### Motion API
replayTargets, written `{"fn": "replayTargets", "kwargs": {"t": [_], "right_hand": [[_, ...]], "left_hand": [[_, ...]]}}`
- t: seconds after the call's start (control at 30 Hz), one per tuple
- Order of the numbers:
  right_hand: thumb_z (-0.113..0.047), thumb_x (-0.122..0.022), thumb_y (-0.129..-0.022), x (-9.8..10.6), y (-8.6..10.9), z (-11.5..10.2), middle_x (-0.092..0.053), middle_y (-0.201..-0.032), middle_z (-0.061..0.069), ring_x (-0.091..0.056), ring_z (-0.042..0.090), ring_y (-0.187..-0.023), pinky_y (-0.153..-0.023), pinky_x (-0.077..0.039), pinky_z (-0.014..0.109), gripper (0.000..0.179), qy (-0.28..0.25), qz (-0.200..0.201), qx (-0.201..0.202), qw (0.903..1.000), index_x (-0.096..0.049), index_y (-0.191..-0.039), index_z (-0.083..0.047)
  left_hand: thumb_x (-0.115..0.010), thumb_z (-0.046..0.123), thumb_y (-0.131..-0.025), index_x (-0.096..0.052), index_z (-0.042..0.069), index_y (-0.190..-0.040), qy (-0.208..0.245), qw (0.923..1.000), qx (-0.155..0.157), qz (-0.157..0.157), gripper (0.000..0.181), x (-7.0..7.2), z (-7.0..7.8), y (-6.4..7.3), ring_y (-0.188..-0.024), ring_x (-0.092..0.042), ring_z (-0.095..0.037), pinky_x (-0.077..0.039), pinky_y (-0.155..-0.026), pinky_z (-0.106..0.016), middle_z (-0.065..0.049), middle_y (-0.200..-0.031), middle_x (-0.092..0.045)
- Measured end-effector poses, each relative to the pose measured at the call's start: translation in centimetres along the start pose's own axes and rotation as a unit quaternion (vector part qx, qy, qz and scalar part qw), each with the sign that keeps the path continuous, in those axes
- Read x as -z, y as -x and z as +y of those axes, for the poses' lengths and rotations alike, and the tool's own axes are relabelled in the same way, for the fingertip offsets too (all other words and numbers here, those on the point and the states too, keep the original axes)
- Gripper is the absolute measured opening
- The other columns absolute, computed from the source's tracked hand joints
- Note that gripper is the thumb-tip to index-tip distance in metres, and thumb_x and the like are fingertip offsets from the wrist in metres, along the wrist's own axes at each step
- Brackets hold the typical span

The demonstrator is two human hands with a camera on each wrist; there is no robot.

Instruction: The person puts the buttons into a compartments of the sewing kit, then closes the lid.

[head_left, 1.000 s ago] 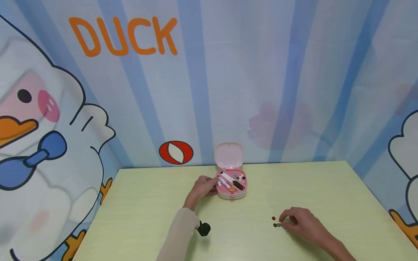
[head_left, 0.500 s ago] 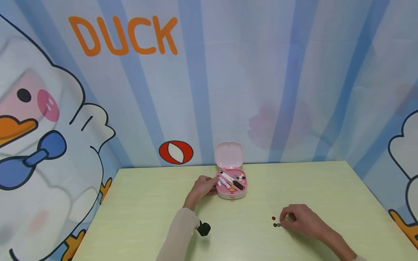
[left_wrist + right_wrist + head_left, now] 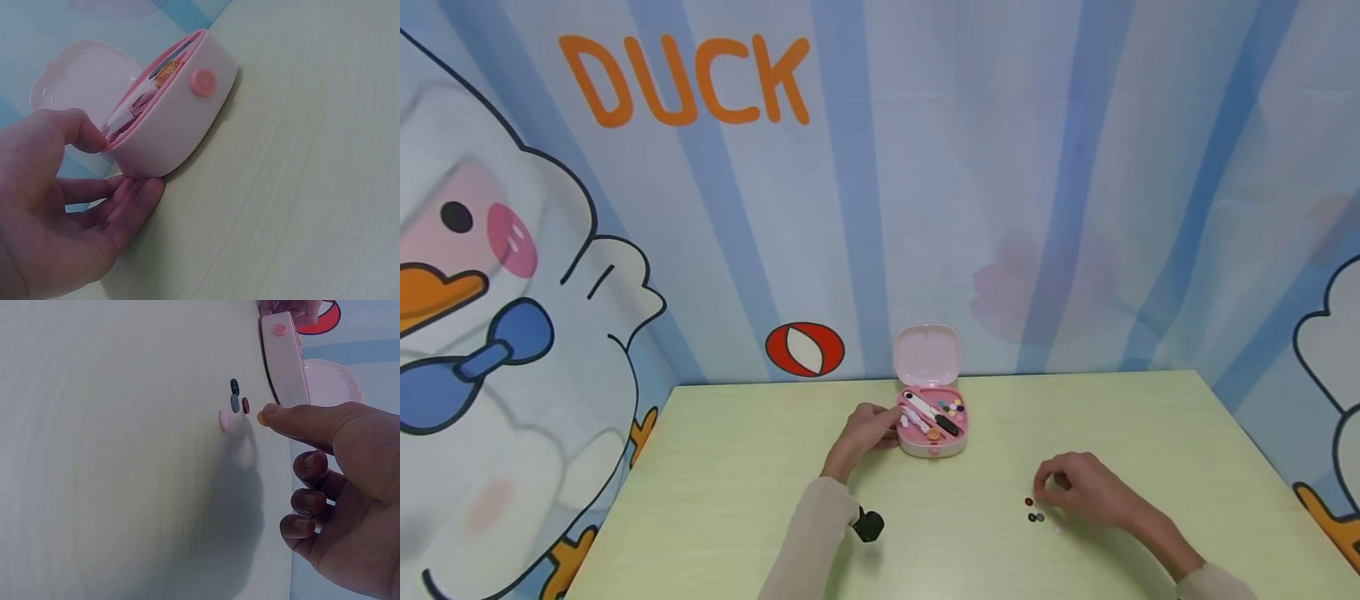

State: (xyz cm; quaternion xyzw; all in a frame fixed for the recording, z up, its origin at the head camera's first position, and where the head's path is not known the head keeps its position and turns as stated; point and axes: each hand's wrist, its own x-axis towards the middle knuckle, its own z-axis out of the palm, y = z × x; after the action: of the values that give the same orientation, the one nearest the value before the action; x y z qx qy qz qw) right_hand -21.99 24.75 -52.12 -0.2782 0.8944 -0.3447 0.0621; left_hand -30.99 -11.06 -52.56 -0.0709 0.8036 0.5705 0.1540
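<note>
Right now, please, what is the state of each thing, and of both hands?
Box, open, things inside, on the table
Lid, raised
Yellow button, pinched, off the table
Red button, on the table
Dark button, on the table
Grey button, on the table
Pink button, on the table
Left hand, holding the box's side
Right hand, pinching the yellow button

**A grip and a pinch**

The person's left arm (image 3: 811,533) reaches forward, its hand (image 3: 863,432) gripping with thumb (image 3: 78,128) above and fingers (image 3: 134,203) below. Well apart, the right hand (image 3: 1088,490) pinches between thumb and forefinger, remaining fingers loosely curled.
</note>
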Motion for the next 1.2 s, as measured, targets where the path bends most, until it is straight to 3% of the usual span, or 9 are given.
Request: {"fn": "replayTargets", "kwargs": {"t": [0.2, 0.4, 0.9, 1.2], "right_hand": [[-0.014, -0.074, -0.096, 0.0, -1.1, 0.0, -0.048, -0.061, -0.013, -0.031, 0.0, -0.056, -0.055, -0.031, 0.022, 0.013, -0.011, -0.015, -0.002, 0.9998, -0.077, -0.087, -0.024], [-0.012, -0.075, -0.095, 0.3, -2.7, -0.8, -0.04, -0.059, -0.013, -0.031, 0.001, -0.055, -0.055, -0.031, 0.022, 0.009, -0.013, -0.012, -0.004, 0.9998, -0.076, -0.088, -0.018], [-0.012, -0.077, -0.094, 1.1, -8.3, -2.0, -0.044, -0.059, -0.01, -0.034, 0.002, -0.054, -0.055, -0.03, 0.023, 0.005, -0.006, 0.004, 0.02, 0.9998, -0.078, -0.089, -0.013], [-0.015, -0.077, -0.094, 0.9, -11.4, -2.4, -0.045, -0.061, -0.006, -0.037, 0.008, -0.056, -0.056, -0.03, 0.025, 0.004, -0.014, 0.011, -0.003, 0.9998, -0.079, -0.093, -0.011]], "left_hand": [[-0.062, 0.034, -0.103, -0.06, -0.006, -0.129, -0.003, 1.0, -0.003, -0.001, 0.047, 0.0, 0.0, 0.0, -0.086, -0.07, -0.019, -0.061, -0.082, -0.03, -0.011, -0.103, -0.071], [-0.062, 0.033, -0.103, -0.061, -0.005, -0.127, -0.005, 1.0, -0.001, 0.0, 0.045, 0.0, 0.0, -0.1, -0.085, -0.069, -0.019, -0.061, -0.082, -0.03, -0.011, -0.103, -0.071], [-0.061, 0.032, -0.103, -0.06, -0.006, -0.129, -0.008, 1.0, 0.001, 0.004, 0.046, -0.1, 0.1, 0.1, -0.089, -0.069, -0.02, -0.061, -0.084, -0.032, -0.012, -0.106, -0.069], [-0.063, 0.034, -0.103, -0.055, -0.006, -0.133, -0.007, 0.9999, 0.009, 0.011, 0.05, -0.1, 0.2, 0.1, -0.092, -0.068, -0.021, -0.061, -0.083, -0.031, -0.013, -0.109, -0.067]]}}
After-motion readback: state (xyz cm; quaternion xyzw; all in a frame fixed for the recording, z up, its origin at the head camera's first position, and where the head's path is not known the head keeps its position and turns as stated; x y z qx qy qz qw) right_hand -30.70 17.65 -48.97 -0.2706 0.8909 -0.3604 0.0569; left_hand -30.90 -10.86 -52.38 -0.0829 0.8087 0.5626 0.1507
